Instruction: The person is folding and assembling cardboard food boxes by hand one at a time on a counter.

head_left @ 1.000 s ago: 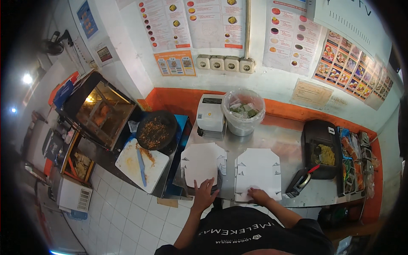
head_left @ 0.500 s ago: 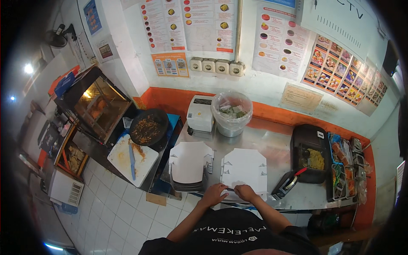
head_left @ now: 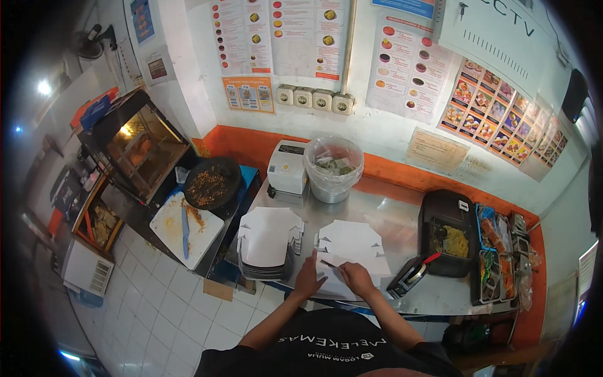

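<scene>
A white flat cardboard box blank with notched corners and small side flaps lies on the metal table in front of me. My left hand rests along its near left edge, fingers stretched out and holding nothing. Over the blank's near part, my right hand is closed on a dark, slim pen-like thing, whose end points left toward my left hand. Its exact kind is too small to make out. Left of the blank stands a stack of similar white box blanks.
A tape dispenser with a red part sits to the right, near a black container with yellow food. Behind are a white printer and a bag-lined bucket. Leftward are a dark pan and a cutting board with a blue knife.
My hands were close together at the blank's near edge. Now the left has moved to its left edge with fingers extended, and the right is a little farther in. The view has shifted slightly.
</scene>
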